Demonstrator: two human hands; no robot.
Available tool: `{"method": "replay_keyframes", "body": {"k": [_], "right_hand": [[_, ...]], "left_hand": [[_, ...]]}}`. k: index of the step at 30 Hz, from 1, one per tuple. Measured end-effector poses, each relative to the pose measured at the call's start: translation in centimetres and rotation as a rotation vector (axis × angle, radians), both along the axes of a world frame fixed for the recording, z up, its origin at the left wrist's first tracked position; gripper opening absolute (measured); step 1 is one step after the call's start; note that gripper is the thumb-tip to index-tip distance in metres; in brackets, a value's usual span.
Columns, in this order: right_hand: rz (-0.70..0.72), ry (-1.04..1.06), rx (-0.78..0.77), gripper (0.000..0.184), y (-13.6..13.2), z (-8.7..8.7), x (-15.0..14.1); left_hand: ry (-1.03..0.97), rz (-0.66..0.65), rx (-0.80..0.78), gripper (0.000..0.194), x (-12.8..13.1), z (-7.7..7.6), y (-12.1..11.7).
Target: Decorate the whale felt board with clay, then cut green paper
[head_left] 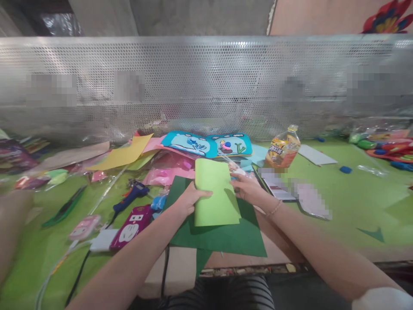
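A light green felt sheet [215, 202], folded over with its fold on the left, is held above the lap-side edge of the table. My left hand [191, 198] grips its left side, thumb lying across the front and the fingers hidden behind. At the opposite edge, my right hand [245, 186] has its bent fingers on the sheet's upper right side; the fingertips are partly hidden. Beneath both hands lies a larger dark green felt sheet [222, 241]. Just beyond them, an open blue felt book [206, 145] shows sewn or glued pictures.
To the left are a blue glue gun [131, 197], a purple box [132, 226], green-handled scissors [66, 206], cables and a white adapter [103, 240]. On the right stand a drink bottle [283, 148] and a phone [277, 185]. A perforated metal panel [206, 77] rises behind the table.
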State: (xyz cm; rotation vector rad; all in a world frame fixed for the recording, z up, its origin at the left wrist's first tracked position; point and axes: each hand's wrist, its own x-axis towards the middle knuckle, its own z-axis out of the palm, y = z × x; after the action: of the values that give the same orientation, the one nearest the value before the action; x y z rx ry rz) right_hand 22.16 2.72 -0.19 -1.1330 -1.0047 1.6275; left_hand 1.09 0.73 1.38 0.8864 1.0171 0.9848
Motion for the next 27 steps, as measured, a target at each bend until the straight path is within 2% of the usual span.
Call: {"method": "replay_keyframes", "body": {"k": [4, 12, 16, 27], "right_hand": [[0.054, -0.035, 0.037, 0.034, 0.01, -0.17, -0.08], [0.047, -0.120, 0.080, 0.036, 0.15, -0.42, 0.05], [0.058, -0.144, 0.123, 0.036, -0.08, -0.22, -0.06], [0.061, -0.113, 0.092, 0.023, -0.42, 0.07, -0.31]], "left_hand": [[-0.027, -0.057, 0.012, 0.063, 0.00, 0.40, -0.32], [-0.103, -0.034, -0.049, 0.051, -0.01, 0.25, 0.02], [-0.081, -0.015, -0.055, 0.047, -0.09, 0.29, 0.17], [-0.069, -0.052, -0.055, 0.045, -0.06, 0.35, -0.01]]}}
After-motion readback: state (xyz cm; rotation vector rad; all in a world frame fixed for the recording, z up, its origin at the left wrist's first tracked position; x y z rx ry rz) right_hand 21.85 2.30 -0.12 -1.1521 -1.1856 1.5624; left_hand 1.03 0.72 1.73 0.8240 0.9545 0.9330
